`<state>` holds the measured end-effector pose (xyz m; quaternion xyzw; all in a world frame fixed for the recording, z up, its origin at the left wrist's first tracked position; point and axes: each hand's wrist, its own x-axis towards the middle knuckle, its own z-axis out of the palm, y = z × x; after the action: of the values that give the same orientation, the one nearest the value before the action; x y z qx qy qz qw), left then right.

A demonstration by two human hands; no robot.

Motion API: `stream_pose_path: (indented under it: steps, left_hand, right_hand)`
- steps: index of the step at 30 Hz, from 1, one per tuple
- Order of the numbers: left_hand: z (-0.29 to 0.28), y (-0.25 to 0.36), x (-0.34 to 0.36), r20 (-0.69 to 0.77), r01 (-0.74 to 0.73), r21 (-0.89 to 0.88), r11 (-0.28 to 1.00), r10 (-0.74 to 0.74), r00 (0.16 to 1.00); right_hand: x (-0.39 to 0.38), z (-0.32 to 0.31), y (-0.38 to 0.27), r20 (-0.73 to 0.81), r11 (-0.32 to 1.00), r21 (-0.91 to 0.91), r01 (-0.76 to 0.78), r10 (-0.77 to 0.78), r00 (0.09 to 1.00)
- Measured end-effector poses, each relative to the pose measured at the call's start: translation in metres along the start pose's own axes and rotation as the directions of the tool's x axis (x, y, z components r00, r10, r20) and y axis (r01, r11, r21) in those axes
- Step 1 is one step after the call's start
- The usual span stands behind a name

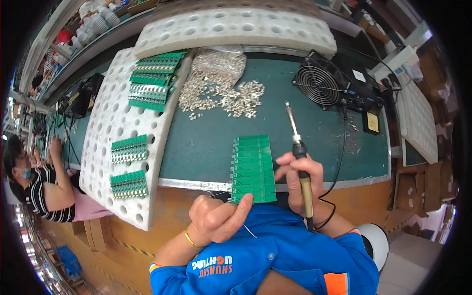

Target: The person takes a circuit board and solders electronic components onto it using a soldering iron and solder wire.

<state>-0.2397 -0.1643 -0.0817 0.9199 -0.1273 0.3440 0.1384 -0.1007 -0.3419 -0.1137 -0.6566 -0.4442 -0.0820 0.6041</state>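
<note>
Green bench mat [206, 142] under foam trays [113, 123], left hand [216, 216] gripping circuit panel [253, 167], right hand [300, 179] clutching soldering iron [297, 147].

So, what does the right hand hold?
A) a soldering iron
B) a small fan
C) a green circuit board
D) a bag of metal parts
A: the right hand grips a soldering iron with its tip pointing up over the mat, while the left hand holds the green board.

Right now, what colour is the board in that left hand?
Green, seen in the head view: the circuit board held by the left hand.
</note>
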Motion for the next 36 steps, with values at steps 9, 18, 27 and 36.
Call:
stream_pose_path:
  steps: [9, 18, 27, 36]
  left_hand:
    - [0.034, -0.006, -0.014, -0.182, -0.059, -0.016, 0.998, 0.055, 0.982]
    - [0.054, -0.005, -0.012, -0.300, 0.147, -0.226, 0.963, -0.212, 0.930]
    - [0.067, 0.000, 0.011, -0.182, 0.321, -0.507, 0.800, -0.463, 0.867]
    - [0.070, 0.007, 0.020, -0.178, 0.326, -0.544, 0.773, -0.486, 0.856]
  right_hand:
    - [0.002, 0.023, 0.003, 0.006, 0.851, 0.396, -0.345, 0.373, 0.928]
    - [0.005, 0.030, 0.015, -0.014, 0.787, 0.514, -0.341, 0.405, 0.914]
    - [0.008, 0.033, 0.023, -0.085, 0.738, 0.619, -0.270, 0.405, 0.910]
    - [0.005, 0.028, 0.029, -0.072, 0.761, 0.564, -0.321, 0.433, 0.898]
